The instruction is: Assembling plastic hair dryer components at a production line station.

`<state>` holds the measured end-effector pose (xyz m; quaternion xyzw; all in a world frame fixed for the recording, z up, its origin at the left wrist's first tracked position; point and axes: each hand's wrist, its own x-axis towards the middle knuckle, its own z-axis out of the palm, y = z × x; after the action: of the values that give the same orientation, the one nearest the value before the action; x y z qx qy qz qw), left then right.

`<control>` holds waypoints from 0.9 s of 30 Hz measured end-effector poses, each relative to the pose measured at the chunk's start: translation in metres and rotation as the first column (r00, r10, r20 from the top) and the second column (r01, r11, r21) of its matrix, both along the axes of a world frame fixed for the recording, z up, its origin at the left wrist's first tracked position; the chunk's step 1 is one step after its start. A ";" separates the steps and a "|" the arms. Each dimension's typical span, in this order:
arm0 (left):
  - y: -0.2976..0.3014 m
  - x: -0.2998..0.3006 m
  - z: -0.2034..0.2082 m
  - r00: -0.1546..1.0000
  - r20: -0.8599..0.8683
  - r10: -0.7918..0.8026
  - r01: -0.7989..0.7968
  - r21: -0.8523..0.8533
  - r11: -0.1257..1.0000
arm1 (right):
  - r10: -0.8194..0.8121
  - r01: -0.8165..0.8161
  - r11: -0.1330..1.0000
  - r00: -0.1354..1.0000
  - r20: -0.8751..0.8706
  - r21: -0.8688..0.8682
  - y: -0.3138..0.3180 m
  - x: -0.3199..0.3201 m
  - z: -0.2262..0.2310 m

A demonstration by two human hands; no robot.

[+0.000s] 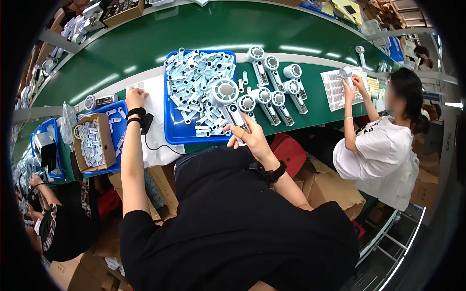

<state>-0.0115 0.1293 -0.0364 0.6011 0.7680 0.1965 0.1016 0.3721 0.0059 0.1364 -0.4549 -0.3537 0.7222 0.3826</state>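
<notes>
A white handheld fan with a round grey grille is in my right hand, its head tilted up over the right edge of a blue tray. The thumb and fingers close around the handle's lower end. Heaped in that tray are many small pale-blue plastic pieces. My left hand rests over a white sheet left of the tray. Its fingers are curled together, and whatever they may hold is hidden. Several similar fans lie on the green table to the right, their handles showing inner parts.
Left of me, a cardboard box of small parts sits in another blue tray. A black cable hangs from my left wrist. To the right, a co-worker holds a fan near a white tray sheet. Another person works at far left.
</notes>
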 end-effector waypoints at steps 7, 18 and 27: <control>0.010 -0.008 -0.011 0.999 -0.002 0.044 -0.044 0.013 0.999 | 0.032 -0.032 0.999 0.999 0.004 0.020 -0.006 0.001 0.007; -0.015 0.041 0.102 0.722 0.687 0.082 -0.334 0.242 0.911 | 0.046 -0.044 0.999 0.997 -0.060 0.032 -0.008 0.002 0.005; -0.109 0.183 0.189 0.464 0.772 -0.434 0.182 0.397 0.900 | -0.072 0.118 0.984 0.950 -0.302 0.137 -0.005 -0.020 0.025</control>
<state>0.1718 0.0203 0.1526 0.5660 0.4651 0.5389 0.4157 0.3523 0.0013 0.1618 -0.3274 -0.3243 0.7335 0.4995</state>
